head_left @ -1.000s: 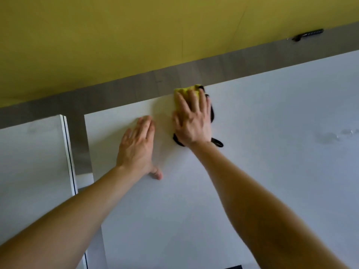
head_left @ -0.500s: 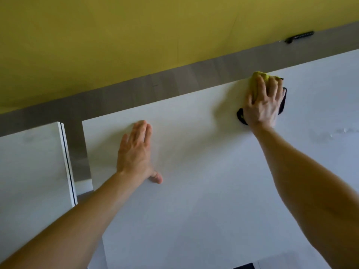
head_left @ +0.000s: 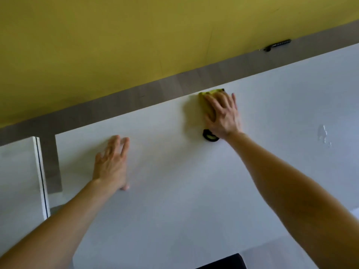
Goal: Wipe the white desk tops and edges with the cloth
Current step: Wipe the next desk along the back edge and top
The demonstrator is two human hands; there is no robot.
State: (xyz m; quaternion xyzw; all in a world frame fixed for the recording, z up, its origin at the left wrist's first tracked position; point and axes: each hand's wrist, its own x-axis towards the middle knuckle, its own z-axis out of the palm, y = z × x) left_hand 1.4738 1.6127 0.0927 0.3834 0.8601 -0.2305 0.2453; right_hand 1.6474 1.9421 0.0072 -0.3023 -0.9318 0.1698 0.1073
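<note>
Head view. Right hand (head_left: 223, 115), fingers spread flat, presses the cloth (head_left: 206, 101) at the far edge of the white desk top (head_left: 194, 200); left hand (head_left: 111, 164), fingers straight, rests flat near the left edge. Even pressure and overlapping strokes should reach the droplets (head_left: 323, 134) rightward.

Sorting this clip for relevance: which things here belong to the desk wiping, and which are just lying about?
Belonging to the job: cloth; right hand pressing it flat; left hand resting on the white desk; second white desk at the left; wet patch.

Lying about: black object on the floor by the wall; dark thing at the bottom edge.
</note>
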